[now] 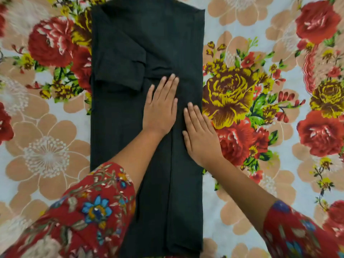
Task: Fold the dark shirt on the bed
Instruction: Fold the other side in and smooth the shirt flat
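The dark shirt (119, 127) lies lengthwise down the middle of the bed as a long narrow rectangle, both sides folded inward. A folded sleeve (119, 71) rests on its upper left part. My left hand (161, 107) lies flat, palm down, on the shirt's middle, fingers pointing away from me. My right hand (200, 133) is flat on the shirt's right folded edge, just below and beside the left hand. Neither hand grips the cloth. The shirt's near end is hidden under my left sleeve.
The bed is covered with a floral sheet (260, 101) with red, yellow and beige flowers, showing on both sides of the shirt. My red flowered sleeves (89, 211) fill the lower corners of the view.
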